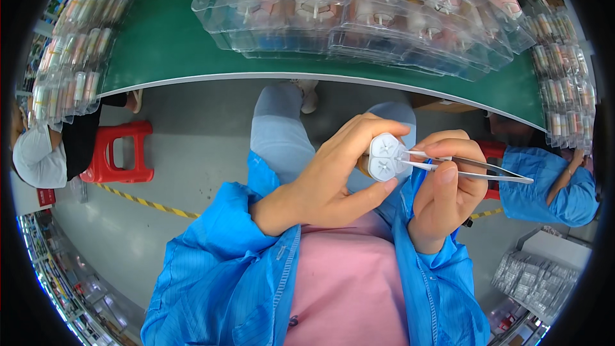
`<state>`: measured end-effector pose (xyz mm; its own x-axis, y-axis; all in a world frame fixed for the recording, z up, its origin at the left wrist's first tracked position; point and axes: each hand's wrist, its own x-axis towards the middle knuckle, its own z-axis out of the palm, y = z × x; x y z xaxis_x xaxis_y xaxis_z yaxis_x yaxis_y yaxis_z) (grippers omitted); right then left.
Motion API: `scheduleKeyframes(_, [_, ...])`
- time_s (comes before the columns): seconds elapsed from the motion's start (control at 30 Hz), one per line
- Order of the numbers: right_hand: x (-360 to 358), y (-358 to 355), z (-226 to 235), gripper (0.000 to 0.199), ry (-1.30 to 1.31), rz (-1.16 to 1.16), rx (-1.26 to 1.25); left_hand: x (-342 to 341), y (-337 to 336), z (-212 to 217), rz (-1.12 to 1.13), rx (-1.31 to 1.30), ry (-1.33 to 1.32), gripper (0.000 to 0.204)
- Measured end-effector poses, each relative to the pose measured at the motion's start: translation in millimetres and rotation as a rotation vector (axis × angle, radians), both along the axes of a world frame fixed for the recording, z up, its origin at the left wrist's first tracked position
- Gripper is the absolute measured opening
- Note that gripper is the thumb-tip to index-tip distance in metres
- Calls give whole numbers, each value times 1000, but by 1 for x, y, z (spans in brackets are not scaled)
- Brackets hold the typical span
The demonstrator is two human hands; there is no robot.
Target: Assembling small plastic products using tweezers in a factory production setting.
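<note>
Left hand [333, 182] gripped the white twin-capped part [384, 157]; right hand [445, 189] pinched metal tweezers [474, 170], tips at its cap — work seemingly midway, clear trays [384, 19] waiting along the bench's [166, 45] edge.

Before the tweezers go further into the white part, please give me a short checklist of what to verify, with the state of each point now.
1. Left hand grips the white part firmly, fingers wrapped around it: ok.
2. Face of the part is turned toward the camera and not covered: ok.
3. Right hand pinches the tweezers between thumb and fingers: ok.
4. Tweezer tips meet the right edge of the part: ok.
5. Something held between the tips: cannot tell, too small.
6. Trays on the green table are apart from both hands: ok.
</note>
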<state>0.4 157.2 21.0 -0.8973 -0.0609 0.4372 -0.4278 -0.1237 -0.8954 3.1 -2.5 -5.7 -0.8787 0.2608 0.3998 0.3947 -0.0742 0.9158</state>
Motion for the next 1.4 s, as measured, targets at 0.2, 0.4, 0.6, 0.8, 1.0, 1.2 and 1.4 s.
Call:
scheduleKeyframes(0.2, [-5, 1, -6, 20, 54, 68, 42, 1, 19, -19, 111, 143, -34, 50])
scheduleKeyframes(0.4, [-4, 0, -3, 20, 88, 72, 25, 4, 15, -6, 135, 5, -119, 34])
scheduleKeyframes(0.6, [1, -4, -1, 18, 99, 83, 59, 2, 14, -7, 208, -69, 33, 31])
scheduleKeyframes(0.8, [-1, -7, -2, 17, 125, 64, 96, 3, 16, -9, 287, -100, 39, 31])
scheduleKeyframes(1.0, [-3, -7, -2, 15, 142, 57, 143, 3, 15, -9, 327, -144, 51, 30])
scheduleKeyframes(1.2, [-5, -9, -3, 16, -53, 55, 19, 3, 14, 3, 266, -175, -85, 33])
scheduleKeyframes(1.4, [-5, -7, -3, 17, -88, 48, 17, 4, 14, 4, 220, -162, -149, 37])
